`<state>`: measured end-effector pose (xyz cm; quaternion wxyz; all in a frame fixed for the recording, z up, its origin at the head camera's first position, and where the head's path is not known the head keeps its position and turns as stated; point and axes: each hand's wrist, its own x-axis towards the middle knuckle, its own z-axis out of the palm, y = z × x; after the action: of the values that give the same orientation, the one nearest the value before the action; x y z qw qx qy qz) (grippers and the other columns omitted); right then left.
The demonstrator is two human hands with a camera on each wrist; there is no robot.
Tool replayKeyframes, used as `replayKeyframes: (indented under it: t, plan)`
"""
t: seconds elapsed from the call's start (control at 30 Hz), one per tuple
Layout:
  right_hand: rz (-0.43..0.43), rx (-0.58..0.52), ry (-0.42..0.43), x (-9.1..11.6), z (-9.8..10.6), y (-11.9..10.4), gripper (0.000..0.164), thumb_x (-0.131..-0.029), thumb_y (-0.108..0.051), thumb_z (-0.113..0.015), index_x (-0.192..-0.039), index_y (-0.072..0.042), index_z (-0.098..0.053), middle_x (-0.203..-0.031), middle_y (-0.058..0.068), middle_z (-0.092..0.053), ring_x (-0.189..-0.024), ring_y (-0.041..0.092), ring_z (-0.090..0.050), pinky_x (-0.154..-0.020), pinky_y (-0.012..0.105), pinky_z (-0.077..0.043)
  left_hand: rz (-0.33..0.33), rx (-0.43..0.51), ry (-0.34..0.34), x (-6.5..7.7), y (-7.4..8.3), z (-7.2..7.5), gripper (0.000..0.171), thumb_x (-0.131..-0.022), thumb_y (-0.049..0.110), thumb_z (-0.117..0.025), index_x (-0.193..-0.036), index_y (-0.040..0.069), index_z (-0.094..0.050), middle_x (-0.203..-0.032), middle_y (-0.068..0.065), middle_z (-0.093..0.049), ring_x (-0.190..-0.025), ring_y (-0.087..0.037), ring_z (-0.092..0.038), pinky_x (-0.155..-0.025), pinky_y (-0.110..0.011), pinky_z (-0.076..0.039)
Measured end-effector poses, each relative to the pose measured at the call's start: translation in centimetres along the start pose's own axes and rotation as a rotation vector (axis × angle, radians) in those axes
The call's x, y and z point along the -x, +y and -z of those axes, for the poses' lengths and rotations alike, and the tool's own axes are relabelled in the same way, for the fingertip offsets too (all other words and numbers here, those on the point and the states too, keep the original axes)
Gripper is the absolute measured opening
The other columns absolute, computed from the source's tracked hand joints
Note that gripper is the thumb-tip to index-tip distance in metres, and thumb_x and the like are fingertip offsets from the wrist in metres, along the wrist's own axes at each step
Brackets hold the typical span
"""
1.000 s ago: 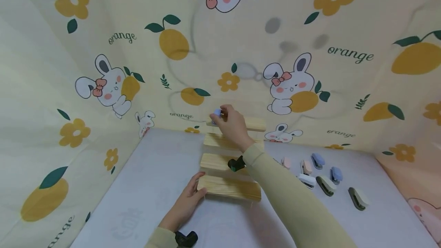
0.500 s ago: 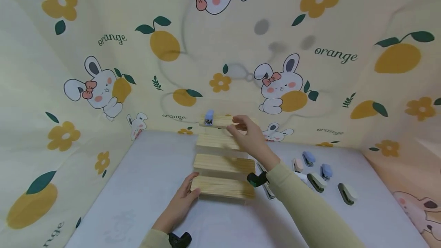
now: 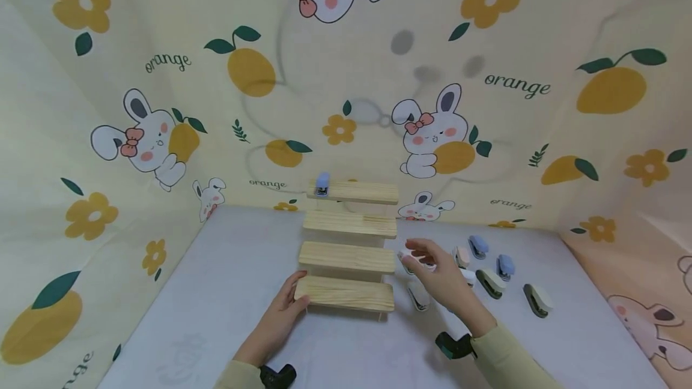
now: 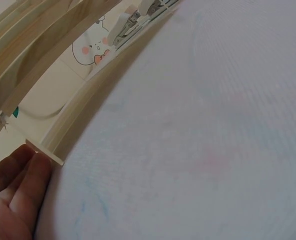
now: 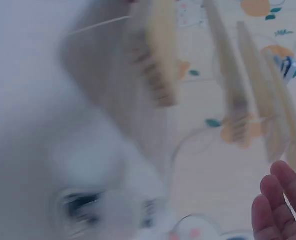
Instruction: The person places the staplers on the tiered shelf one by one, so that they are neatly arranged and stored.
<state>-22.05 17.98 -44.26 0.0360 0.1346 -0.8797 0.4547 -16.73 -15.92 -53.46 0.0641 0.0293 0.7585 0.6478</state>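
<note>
A stepped wooden display rack (image 3: 346,257) stands mid-table. My left hand (image 3: 278,314) holds the left end of its lowest board, thumb on the front; in the left wrist view, fingers (image 4: 25,187) touch the rack's base. One blue mini stapler (image 3: 322,184) stands on the top board, at its left end. My right hand (image 3: 440,278) is over the table right of the rack, fingers loosely bent around nothing. Close to it lie a white stapler (image 3: 418,296) and a stapler partly hidden by the fingers. The right wrist view is blurred, with fingertips (image 5: 277,200) apart from the boards.
Right of the right hand lie more small staplers: two blue, including one blue stapler (image 3: 506,266), a pink stapler (image 3: 462,256), and green-and-white ones such as the far-right stapler (image 3: 537,301). A patterned cloth backdrop (image 3: 346,77) rises behind the table (image 3: 227,281).
My right hand let go of the blue stapler on the top board, then moved right and down to the staplers. The left hand stays at the lowest board. The head view shifted slightly.
</note>
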Motion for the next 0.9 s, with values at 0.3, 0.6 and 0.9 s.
replayKeyframes:
  t: [0.3,0.6,0.9]
  plan:
    - [-0.099,0.013,-0.054,2.2,-0.6,3.5,0.059,-0.088,-0.051,-0.065,-0.133,-0.013,-0.055,-0.128,0.006,-0.059,-0.113,0.024,-0.055,-0.093,0.043,-0.047,0.025,-0.026,0.022,-0.2,0.0,0.1,0.056,-0.097,0.035,-0.057,-0.147,0.032,-0.033,-0.156,-0.013,-0.027,-0.142,-0.031,-0.024,-0.113,-0.054,-0.019]
    - [-0.173,0.05,-0.082,2.6,-0.9,4.9,0.059,-0.088,-0.047,-0.067,-0.135,-0.014,-0.054,-0.13,0.007,-0.059,-0.111,0.022,-0.056,-0.091,0.042,-0.049,0.039,-0.031,0.035,-0.1,0.3,-0.1,0.056,-0.096,0.035,-0.058,-0.146,0.031,-0.034,-0.157,-0.014,-0.024,-0.143,-0.032,-0.022,-0.113,-0.054,-0.017]
    - [-0.221,0.052,-0.103,2.9,-1.4,5.1,0.058,-0.087,-0.039,-0.071,-0.136,-0.013,-0.054,-0.132,0.007,-0.057,-0.112,0.022,-0.056,-0.093,0.043,-0.049,0.033,-0.049,0.031,0.1,0.4,-0.2,0.055,-0.097,0.035,-0.056,-0.147,0.031,-0.033,-0.156,-0.015,-0.025,-0.142,-0.034,-0.023,-0.113,-0.056,-0.017]
